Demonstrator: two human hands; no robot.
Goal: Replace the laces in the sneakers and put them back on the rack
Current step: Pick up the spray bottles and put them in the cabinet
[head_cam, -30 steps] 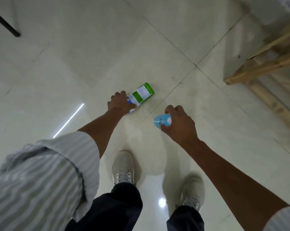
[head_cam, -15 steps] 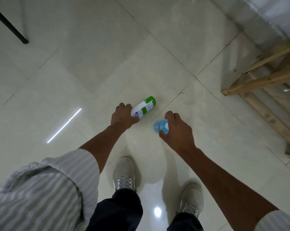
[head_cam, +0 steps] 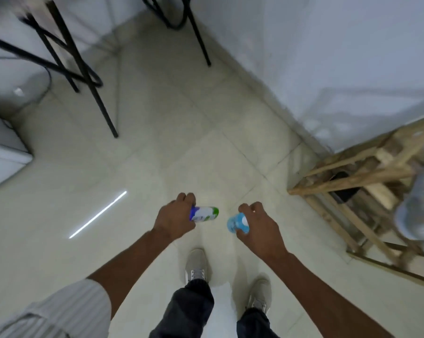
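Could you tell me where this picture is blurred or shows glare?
Head view: motion blur smears the black stool legs top left and the wooden rack at right; a light streak glares off the glossy floor; the left hand and right hand look fairly sharp.

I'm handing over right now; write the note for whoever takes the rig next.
Left hand: grips a white cylindrical bottle with a green cap.
Right hand: grips a pale blue plastic bottle.
The wooden slatted rack stands to the right by the wall; a blurred pale shape on it may be a sneaker.
Done: cannot tell; no loose laces in view.
Left: probably free both hands, relace the sneakers, rack them.
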